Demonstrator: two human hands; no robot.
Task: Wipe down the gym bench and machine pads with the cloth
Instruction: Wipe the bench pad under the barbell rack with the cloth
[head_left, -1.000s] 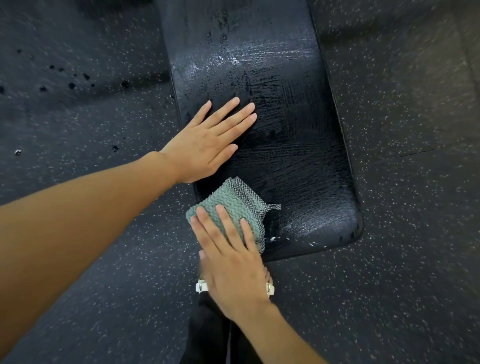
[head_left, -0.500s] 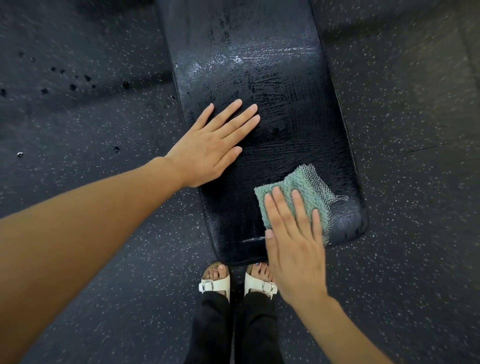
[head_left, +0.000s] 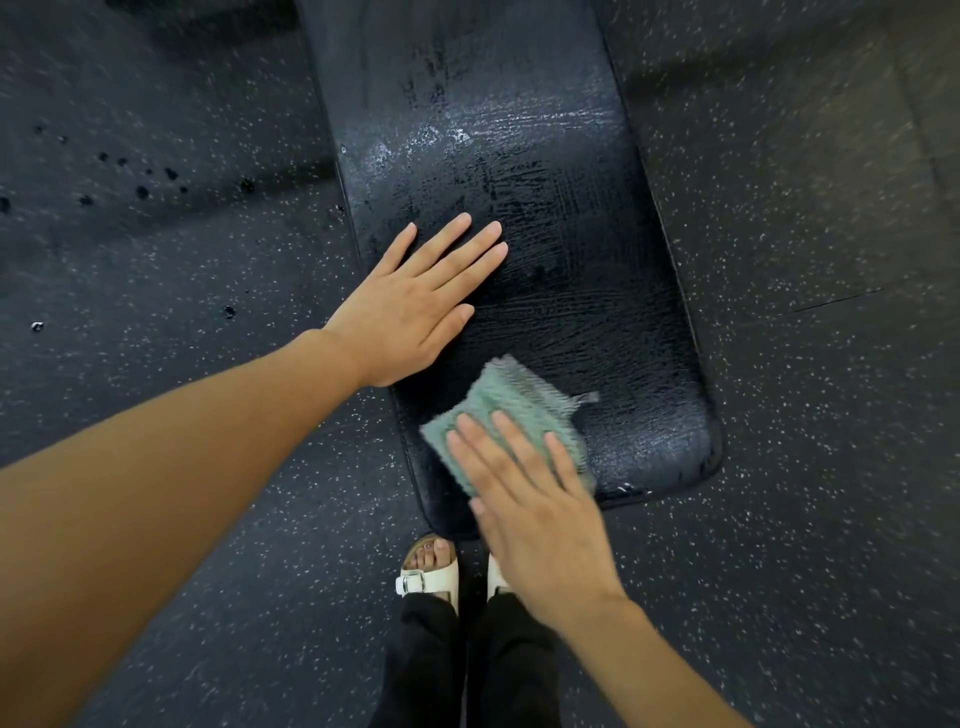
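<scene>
- Far L: speckled rubber floor (head_left: 156, 291) w/ a scatter of dark wet drops (head_left: 140, 192). Prob. drips or spray that missed the bench. Not part of the job.
- Left hand (head_left: 410, 306): palm down on the L edge of the black bench pad (head_left: 597, 291), fingers straight & close together, gripping nothing. Looks like a brace: it takes body weight & steadies the lean, parked just above the cloth's lane so it doesn't block it.
- Below centre: white sandal (head_left: 431, 574) right by the pad's near end, so the person stands at the bench end & reaches fwd along its length.
- Green knit cloth (head_left: 498, 405): folded into a thick wad, lying on the near end of the pad, toward its L corner, frayed edge trailing R. Folded prob. so it fits under the palm & holds moisture.
- Right hand (head_left: 540, 525): flat on top of the cloth, fingers (head_left: 506, 441) straight & slightly spread, pressing not pinching, which spreads pressure over the whole wad. Hand & cloth are blurred, so I judge a wipe stroke in hand.
- R of that: pad shows wet streaks across the mid section & near R corner. Far end looks duller, likely yet to do.
- Far R: thin floor seam (head_left: 831, 301), nothing else.
</scene>
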